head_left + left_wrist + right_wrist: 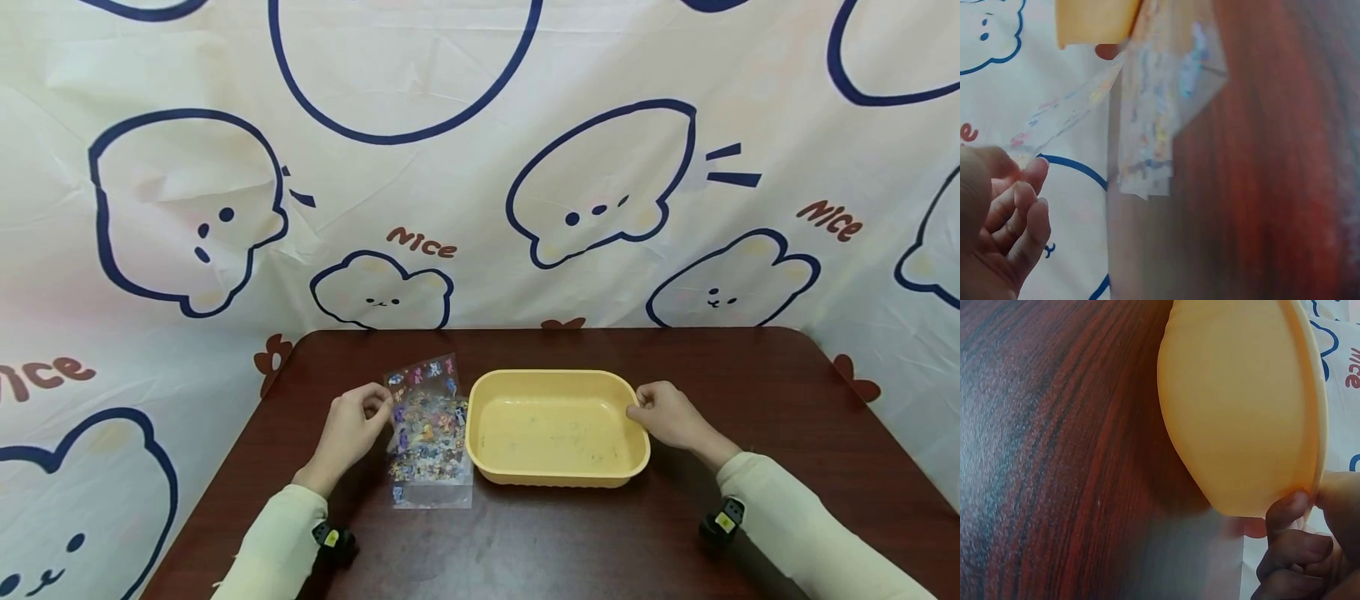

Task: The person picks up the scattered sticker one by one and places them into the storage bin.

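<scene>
Left hand (362,417) pinching a sheet (1072,109), right hand (667,412) gripping the tray (558,425) by its rim!
The sheet, clear, bendy and speckled with colour, slants from the left thumb and fingertip toward more sheets (431,458), right beside the tray, a smooth, yellow, round-cornered oblong, all on a glossy, wood-grained table (562,542).

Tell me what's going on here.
At a dark table, a person's left hand pinches the edge of one of the clear, colourfully printed sheets, which slants up from the others. The right hand grips the right end of the yellow tray, just right of the sheets.
</scene>
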Motion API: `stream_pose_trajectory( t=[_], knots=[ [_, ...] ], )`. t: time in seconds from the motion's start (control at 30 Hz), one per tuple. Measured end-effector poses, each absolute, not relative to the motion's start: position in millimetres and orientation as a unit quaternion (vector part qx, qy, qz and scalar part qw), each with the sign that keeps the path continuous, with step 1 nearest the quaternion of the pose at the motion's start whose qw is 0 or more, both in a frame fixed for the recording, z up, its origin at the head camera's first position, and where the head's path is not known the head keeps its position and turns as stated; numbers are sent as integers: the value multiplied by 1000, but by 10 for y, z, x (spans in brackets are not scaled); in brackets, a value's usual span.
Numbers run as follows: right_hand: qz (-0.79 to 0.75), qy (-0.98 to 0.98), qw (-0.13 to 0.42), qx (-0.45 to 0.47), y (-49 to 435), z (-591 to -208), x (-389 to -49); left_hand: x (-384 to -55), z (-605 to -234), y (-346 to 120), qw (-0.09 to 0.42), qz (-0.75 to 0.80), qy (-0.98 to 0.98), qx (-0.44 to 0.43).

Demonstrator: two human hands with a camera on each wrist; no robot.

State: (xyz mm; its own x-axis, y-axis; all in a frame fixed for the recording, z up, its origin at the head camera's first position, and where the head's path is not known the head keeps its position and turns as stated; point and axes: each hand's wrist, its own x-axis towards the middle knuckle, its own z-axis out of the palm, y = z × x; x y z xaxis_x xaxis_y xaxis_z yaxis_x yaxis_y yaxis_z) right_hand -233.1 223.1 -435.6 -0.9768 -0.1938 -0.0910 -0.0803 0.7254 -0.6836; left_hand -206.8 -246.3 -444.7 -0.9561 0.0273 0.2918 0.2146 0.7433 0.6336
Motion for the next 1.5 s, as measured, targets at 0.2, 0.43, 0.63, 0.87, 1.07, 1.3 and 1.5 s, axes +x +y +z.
stream_pose_trajectory(
  t=[0.2, 0.43, 0.63, 0.87, 1.07, 1.3, 1.5],
  knots=[
    [-365, 925, 78, -73, 2213, -4353, -2334, -2099, -4329, -2497, 113, -395, -911, -34],
    [-365, 925, 78, -70, 2210, -4368, -2345, -2117, -4204, -2550, 125, -405, -905, -12],
    [-363, 926, 78, -69, 2213, -4375, -2347, -2114, -4114, -2559, 132, -409, -903, -11],
    [-362, 926, 77, -70, 2226, -4379, -2347, -2101, -4003, -2521, 132, -430, -893, -20],
    [-361, 927, 73, -73, 2232, -4382, -2351, -2094, -3915, -2456, 125, -451, -883, -44],
    [-361, 927, 72, -75, 2231, -4380, -2350, -2067, -3856, -2353, 113, -461, -878, -63],
    [-365, 925, 71, -81, 2236, -4375, -2344, -2065, -3818, -2261, 98, -472, -873, -79]
  ],
)
